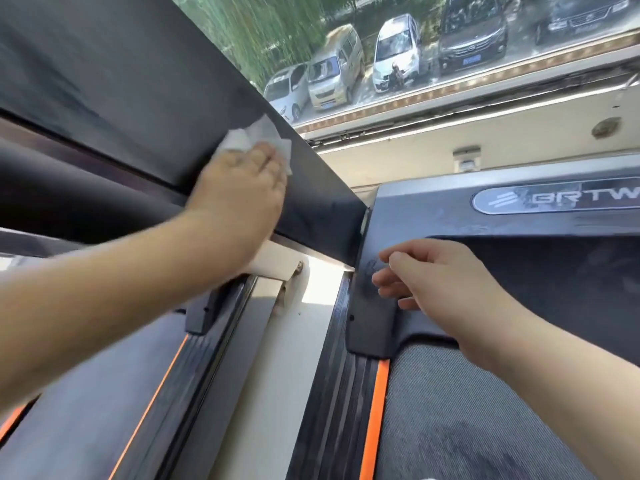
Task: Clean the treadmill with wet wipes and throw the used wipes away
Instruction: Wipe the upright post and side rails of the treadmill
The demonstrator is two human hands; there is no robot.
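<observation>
My left hand [242, 195] presses a white wet wipe [249, 140] flat against the dark, slanted panel [138, 81] of the left treadmill, near its right edge. Most of the wipe is hidden under my fingers. My right hand [436, 278] hovers, fingers loosely curled and holding nothing, over the dusty front cover [450, 216] of the right treadmill, which bears an oval logo plate [554, 199]. Below it lies the grey running belt [467, 410] with an orange stripe [375, 410].
A pale floor gap [277, 358] runs between the two treadmills, with a bracket [294, 271] at its far end. Straight ahead is a window [415, 46] looking down on parked cars, above a light sill [519, 133].
</observation>
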